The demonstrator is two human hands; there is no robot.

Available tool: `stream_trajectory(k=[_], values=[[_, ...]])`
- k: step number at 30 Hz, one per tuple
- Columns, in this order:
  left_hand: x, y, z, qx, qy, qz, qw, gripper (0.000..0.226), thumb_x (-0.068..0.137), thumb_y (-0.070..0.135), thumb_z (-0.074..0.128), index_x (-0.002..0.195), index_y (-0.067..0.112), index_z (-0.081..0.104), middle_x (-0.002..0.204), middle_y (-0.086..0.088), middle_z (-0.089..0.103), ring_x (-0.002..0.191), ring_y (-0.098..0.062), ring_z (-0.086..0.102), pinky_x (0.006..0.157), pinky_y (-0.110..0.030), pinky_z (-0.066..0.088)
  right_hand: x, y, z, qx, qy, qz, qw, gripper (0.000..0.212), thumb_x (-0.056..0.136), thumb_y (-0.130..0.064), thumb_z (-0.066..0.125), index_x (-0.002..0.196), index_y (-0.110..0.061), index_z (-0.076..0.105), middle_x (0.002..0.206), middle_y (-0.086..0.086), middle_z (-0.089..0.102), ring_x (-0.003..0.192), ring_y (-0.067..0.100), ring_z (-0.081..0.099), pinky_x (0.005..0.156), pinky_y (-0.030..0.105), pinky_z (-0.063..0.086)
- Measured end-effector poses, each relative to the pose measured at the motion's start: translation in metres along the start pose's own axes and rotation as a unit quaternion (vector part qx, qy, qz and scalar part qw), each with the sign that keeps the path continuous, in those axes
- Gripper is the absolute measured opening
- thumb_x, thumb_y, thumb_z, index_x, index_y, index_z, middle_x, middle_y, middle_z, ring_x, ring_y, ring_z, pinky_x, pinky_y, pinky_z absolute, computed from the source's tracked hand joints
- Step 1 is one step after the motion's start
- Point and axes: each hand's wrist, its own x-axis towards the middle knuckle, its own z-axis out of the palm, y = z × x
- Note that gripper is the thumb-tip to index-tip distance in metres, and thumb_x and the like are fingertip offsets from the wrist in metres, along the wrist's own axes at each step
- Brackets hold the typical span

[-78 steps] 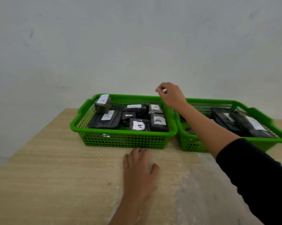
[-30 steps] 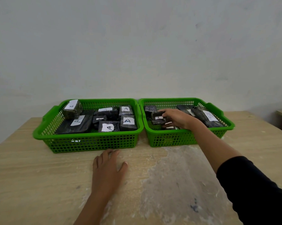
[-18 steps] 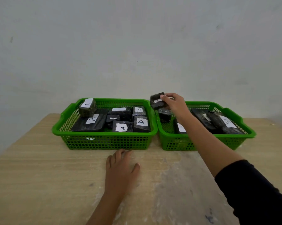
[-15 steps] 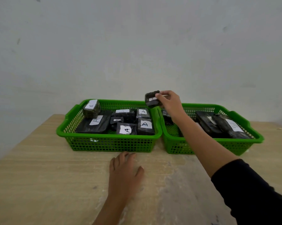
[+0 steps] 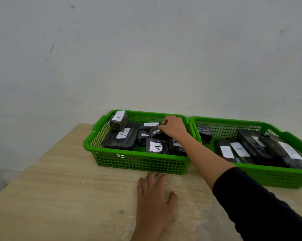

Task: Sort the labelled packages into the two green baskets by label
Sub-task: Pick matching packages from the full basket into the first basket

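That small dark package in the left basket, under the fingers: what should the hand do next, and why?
Probably let go and lift away. The right hand holds the small package low inside the left basket, on the A-labelled packages, so it seems already placed.

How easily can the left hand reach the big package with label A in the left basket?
Probably yes: the left hand lies flat before the left basket, and the big package lies uncovered.
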Motion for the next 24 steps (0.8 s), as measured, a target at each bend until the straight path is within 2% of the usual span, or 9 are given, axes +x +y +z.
stream_trajectory(k=[2, 4, 7, 9, 11, 14, 17, 20, 24], values=[[0.000, 0.000, 0.000, -0.002, 0.000, 0.000, 1.000, 0.052, 0.082, 0.051, 0.038, 0.132, 0.037, 0.034, 0.138, 0.013, 0.029, 0.135, -0.009, 0.019, 0.120, -0.034, -0.005, 0.001, 0.003, -0.001, -0.065, -0.025, 0.009, 0.998, 0.042, 0.086, -0.040, 0.063, 0.105, -0.003, 0.068, 0.120, 0.014, 0.060, 0.123, 0.032, 0.045, 0.096, 0.043, 0.047], [-0.001, 0.000, 0.000, -0.003, 0.004, 0.000, 1.000, 0.052, 0.081, 0.051, 0.038, 0.131, 0.037, 0.034, 0.138, 0.014, 0.029, 0.135, -0.008, 0.020, 0.120, -0.033, -0.005, 0.001, 0.007, -0.002, -0.097, -0.057, 0.007, 0.994, 0.047, 0.087, -0.045, 0.061, 0.105, -0.002, 0.070, 0.119, 0.016, 0.062, 0.118, 0.032, 0.052, 0.097, 0.041, 0.047], [-0.001, 0.000, 0.000, -0.006, 0.005, -0.002, 1.000, 0.052, 0.081, 0.052, 0.037, 0.131, 0.037, 0.034, 0.138, 0.014, 0.029, 0.135, -0.008, 0.019, 0.119, -0.033, -0.006, 0.001, 0.010, -0.001, -0.049, -0.044, -0.007, 0.998, 0.030, 0.085, -0.035, 0.067, 0.095, -0.008, 0.072, 0.108, 0.014, 0.067, 0.108, 0.030, 0.059, 0.091, 0.040, 0.052], [-0.001, 0.000, 0.000, -0.007, 0.002, -0.001, 1.000, 0.053, 0.081, 0.052, 0.037, 0.132, 0.037, 0.034, 0.139, 0.014, 0.028, 0.136, -0.008, 0.018, 0.119, -0.032, -0.006, 0.001, 0.010, -0.003, 0.008, -0.021, -0.035, 0.999, 0.014, 0.083, -0.025, 0.066, 0.090, -0.015, 0.071, 0.098, 0.007, 0.069, 0.101, 0.026, 0.063, 0.081, 0.033, 0.053], [-0.001, 0.001, 0.000, -0.009, 0.003, -0.002, 1.000, 0.054, 0.081, 0.051, 0.038, 0.132, 0.037, 0.034, 0.141, 0.014, 0.028, 0.137, -0.007, 0.016, 0.119, -0.032, -0.007, 0.002, 0.011, -0.009, 0.013, -0.042, -0.074, 0.996, 0.017, 0.080, -0.026, 0.067, 0.093, -0.019, 0.074, 0.096, 0.002, 0.071, 0.099, 0.021, 0.064, 0.077, 0.028, 0.049], [-0.001, 0.001, 0.000, -0.010, 0.004, -0.002, 1.000, 0.054, 0.081, 0.051, 0.040, 0.133, 0.036, 0.035, 0.142, 0.013, 0.027, 0.137, -0.008, 0.016, 0.118, -0.032, -0.007, 0.000, 0.016, -0.012, -0.100, -0.105, -0.108, 0.984, 0.032, 0.077, -0.039, 0.072, 0.107, -0.029, 0.071, 0.110, -0.003, 0.068, 0.110, 0.021, 0.051, 0.092, 0.034, 0.043], [-0.001, 0.002, -0.001, -0.010, 0.004, -0.002, 1.000, 0.053, 0.082, 0.050, 0.041, 0.133, 0.035, 0.036, 0.142, 0.011, 0.028, 0.137, -0.009, 0.017, 0.119, -0.032, -0.005, -0.001, 0.022, -0.004, -0.185, -0.080, -0.140, 0.969, 0.032, 0.079, -0.040, 0.070, 0.110, -0.034, 0.067, 0.116, 0.001, 0.061, 0.115, 0.028, 0.045, 0.097, 0.039, 0.037], [-0.002, 0.002, -0.002, -0.008, 0.005, 0.001, 1.000, 0.051, 0.083, 0.050, 0.041, 0.132, 0.036, 0.035, 0.141, 0.013, 0.028, 0.136, -0.009, 0.019, 0.120, -0.033, -0.002, -0.001, 0.021, -0.001, -0.199, -0.060, -0.159, 0.965, 0.029, 0.079, -0.041, 0.070, 0.106, -0.031, 0.065, 0.116, 0.003, 0.058, 0.116, 0.028, 0.045, 0.096, 0.039, 0.036], [-0.002, 0.002, -0.003, -0.005, 0.002, 0.002, 1.000, 0.050, 0.084, 0.050, 0.041, 0.132, 0.036, 0.035, 0.139, 0.013, 0.029, 0.135, -0.009, 0.020, 0.120, -0.033, -0.003, -0.001, 0.020, -0.008, -0.184, -0.078, -0.156, 0.967, 0.032, 0.080, -0.042, 0.069, 0.109, -0.028, 0.064, 0.115, 0.003, 0.060, 0.114, 0.026, 0.046, 0.097, 0.038, 0.037]])
